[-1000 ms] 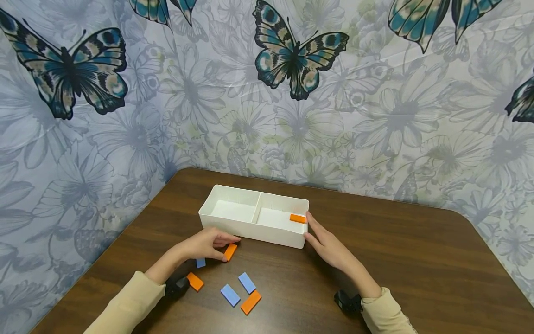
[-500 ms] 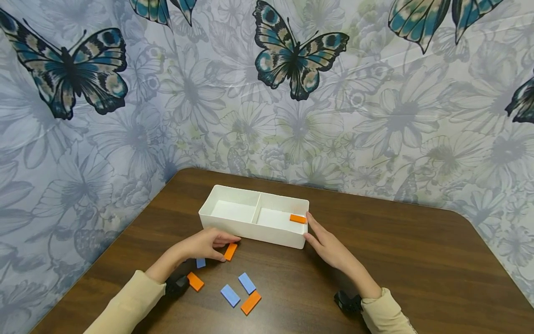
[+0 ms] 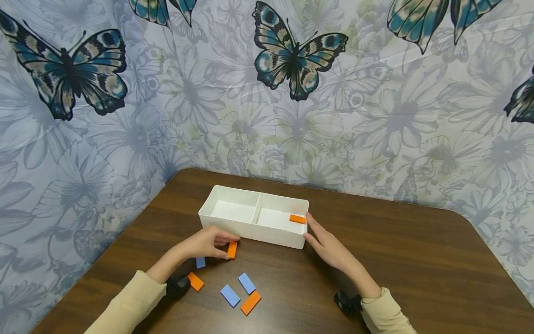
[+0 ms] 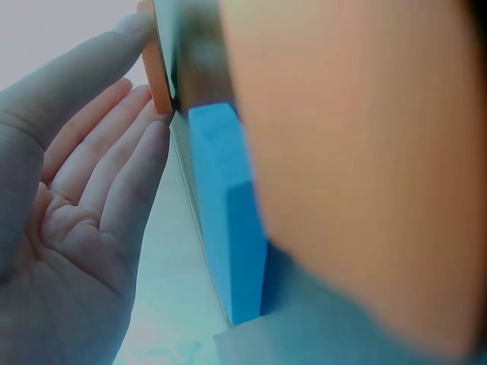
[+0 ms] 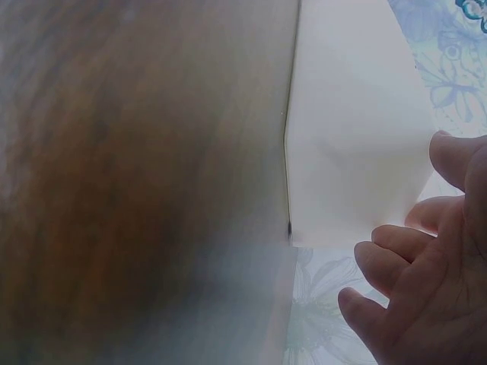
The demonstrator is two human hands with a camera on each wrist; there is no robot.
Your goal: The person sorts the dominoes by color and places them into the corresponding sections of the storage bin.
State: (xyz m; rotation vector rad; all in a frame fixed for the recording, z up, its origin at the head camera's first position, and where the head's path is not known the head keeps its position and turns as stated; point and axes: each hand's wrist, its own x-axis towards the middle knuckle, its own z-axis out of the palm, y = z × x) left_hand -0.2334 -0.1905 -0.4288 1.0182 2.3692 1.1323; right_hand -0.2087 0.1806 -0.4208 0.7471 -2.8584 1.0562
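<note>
An orange block (image 3: 232, 250) lies in front of the white two-compartment box (image 3: 250, 229), pinched between the thumb and fingers of the left hand (image 3: 208, 242). In the left wrist view the thumb and fingertips meet that orange block (image 4: 156, 68), and a blue block (image 4: 228, 220) stands out close by. The right hand (image 3: 331, 246) touches the box's right end with its fingers extended. Another orange block (image 3: 297, 219) rests inside the right compartment. In the right wrist view, the right hand (image 5: 434, 266) is against the white box wall (image 5: 350, 137).
Nearer the person lie two blue blocks (image 3: 230, 296) (image 3: 247, 283) and an orange block (image 3: 251, 303). A further orange block (image 3: 195, 281) is beside the left wrist's black camera (image 3: 177, 286), and a blue block (image 3: 200, 263) shows below the left hand. A patterned cloth (image 3: 375, 139) hangs behind the table.
The orange block at the left fingertips has turned more upright in the head view and shifted slightly right along with the thumb. The right hand and box look the same.
</note>
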